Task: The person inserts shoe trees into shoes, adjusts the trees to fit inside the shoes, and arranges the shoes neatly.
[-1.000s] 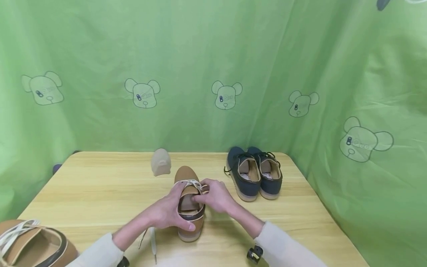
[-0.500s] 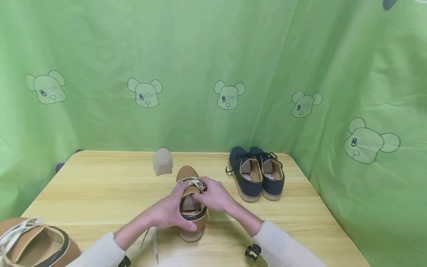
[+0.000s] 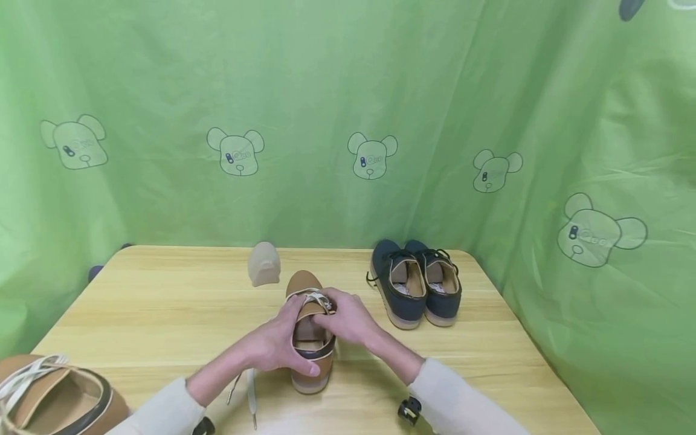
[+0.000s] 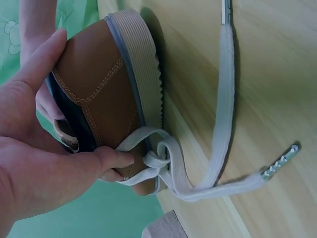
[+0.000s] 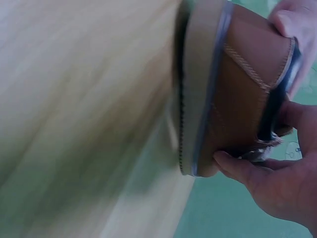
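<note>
A brown lace-up shoe [image 3: 309, 347] stands on the table in the head view, toe pointing away. From its left side my left hand [image 3: 274, 343] grips it, thumb along the heel and fingers by the white laces [image 3: 314, 297]. My right hand [image 3: 350, 317] holds the opening's right edge, its thumb inside the shoe and its fingers outside near the laces. In the left wrist view, knotted flat laces [image 4: 225, 99] hang from the shoe's side [image 4: 106, 106] onto the wood. The right wrist view shows the right fingers against the shoe's other side [image 5: 237, 109]. The shoe's deep interior is hidden.
A second brown shoe [image 3: 103, 411] is cut off at the lower left. Two dark blue lace-up shoes [image 3: 399, 308] stand side by side at the back right. A beige toe-shaped insert [image 3: 264, 264] lies at the back of the wooden table [image 3: 163, 302]. A green curtain [image 3: 304, 199] surrounds it.
My right hand has closed in slightly on the shoe, its fingers nearer the laces and its thumb against the opening. The left hand and the shoe keep their place.
</note>
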{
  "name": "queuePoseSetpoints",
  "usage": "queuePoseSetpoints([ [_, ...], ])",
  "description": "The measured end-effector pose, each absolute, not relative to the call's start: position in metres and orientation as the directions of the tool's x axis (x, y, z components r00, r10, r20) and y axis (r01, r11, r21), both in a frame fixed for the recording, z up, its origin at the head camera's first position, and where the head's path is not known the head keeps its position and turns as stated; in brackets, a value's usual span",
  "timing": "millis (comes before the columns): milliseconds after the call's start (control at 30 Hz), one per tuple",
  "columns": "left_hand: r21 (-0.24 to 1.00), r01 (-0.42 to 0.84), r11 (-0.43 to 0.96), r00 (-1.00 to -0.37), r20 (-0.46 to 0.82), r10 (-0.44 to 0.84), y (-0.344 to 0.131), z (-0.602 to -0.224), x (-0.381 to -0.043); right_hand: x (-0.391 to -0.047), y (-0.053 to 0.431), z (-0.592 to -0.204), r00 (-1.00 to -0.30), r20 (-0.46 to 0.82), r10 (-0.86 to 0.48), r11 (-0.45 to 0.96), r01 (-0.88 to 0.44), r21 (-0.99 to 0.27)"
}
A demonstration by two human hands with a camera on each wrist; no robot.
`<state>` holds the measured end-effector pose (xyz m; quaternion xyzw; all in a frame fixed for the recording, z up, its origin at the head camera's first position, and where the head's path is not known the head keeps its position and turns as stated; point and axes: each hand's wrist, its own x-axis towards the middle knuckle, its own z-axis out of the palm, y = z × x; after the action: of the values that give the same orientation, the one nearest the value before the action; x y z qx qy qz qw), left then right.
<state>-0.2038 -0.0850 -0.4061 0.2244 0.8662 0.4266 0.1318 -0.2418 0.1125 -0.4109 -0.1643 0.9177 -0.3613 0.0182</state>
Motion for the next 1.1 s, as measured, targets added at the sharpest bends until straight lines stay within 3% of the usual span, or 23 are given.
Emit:
queuePoseSetpoints([
  [333, 0.787, 0.250, 0.564, -0.869, -0.075, 0.490, -0.082, -0.403, -0.203, -0.245, 0.108, -0.421, -0.942, 0.208, -0.265, 0.693, -0.336, -0.638],
  [1100, 0.830, 0.223, 0.512, -0.858, -0.082, 0.507, -0.082, -0.403, -0.205, -0.246, 0.107, -0.429, -0.953, 0.239, -0.187, 0.661, -0.302, -0.687],
])
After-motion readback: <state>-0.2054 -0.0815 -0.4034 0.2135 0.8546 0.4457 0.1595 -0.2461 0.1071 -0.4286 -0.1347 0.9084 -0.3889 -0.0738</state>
